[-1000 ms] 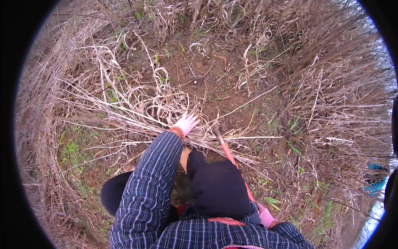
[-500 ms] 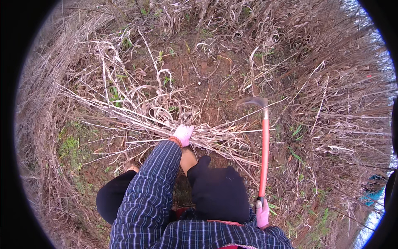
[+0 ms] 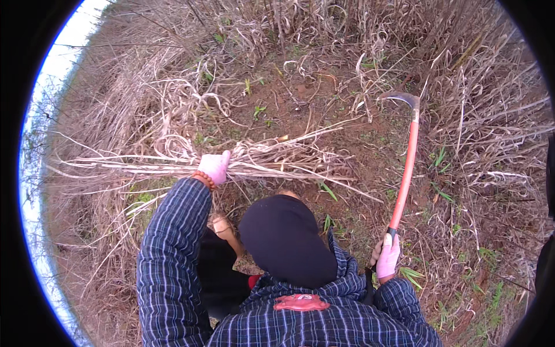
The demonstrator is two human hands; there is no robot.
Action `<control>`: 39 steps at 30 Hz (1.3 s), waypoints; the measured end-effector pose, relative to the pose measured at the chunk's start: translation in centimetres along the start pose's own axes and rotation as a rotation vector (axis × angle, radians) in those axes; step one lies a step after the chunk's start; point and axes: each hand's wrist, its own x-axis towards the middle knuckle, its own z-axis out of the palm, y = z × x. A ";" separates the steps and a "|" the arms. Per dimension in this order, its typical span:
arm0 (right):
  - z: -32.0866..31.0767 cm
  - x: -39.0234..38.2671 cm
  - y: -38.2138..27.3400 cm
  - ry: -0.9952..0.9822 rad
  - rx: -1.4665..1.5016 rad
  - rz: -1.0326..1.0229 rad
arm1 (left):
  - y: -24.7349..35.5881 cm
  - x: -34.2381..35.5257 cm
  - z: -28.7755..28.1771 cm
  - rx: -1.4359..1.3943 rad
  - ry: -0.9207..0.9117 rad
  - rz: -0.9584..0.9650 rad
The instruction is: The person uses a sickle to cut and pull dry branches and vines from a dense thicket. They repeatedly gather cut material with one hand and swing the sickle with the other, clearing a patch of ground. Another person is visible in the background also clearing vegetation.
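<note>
My left hand [image 3: 215, 168], in a pink glove with a beaded bracelet at the wrist, is closed round a bundle of dry grass stalks [image 3: 283, 162]. The bundle lies crosswise before my knees, its long thin ends spreading to the left. In my right hand [image 3: 387, 256], also gloved in pink, is the handle end of a sickle [image 3: 406, 173]. Its long orange-red shaft points up and away from me. The curved dark blade stands over the soil at the far right, its tip turned left and apart from the bundle.
Bare reddish soil [image 3: 300, 110] with a few green shoots lies beyond the bundle. Dense dry grass [image 3: 491, 139] stands on the right and along the far side. My bent dark-clad knee [image 3: 283, 237] is between my arms, close to the bundle.
My left hand has moved left and slightly away from me with the grass bundle. The sickle has moved right and farther off, with my right hand higher in view.
</note>
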 end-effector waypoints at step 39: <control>32.4 8.0 14.1 -0.770 -0.487 0.496 | 28.2 -88.4 9.9 -0.140 -0.859 -2.138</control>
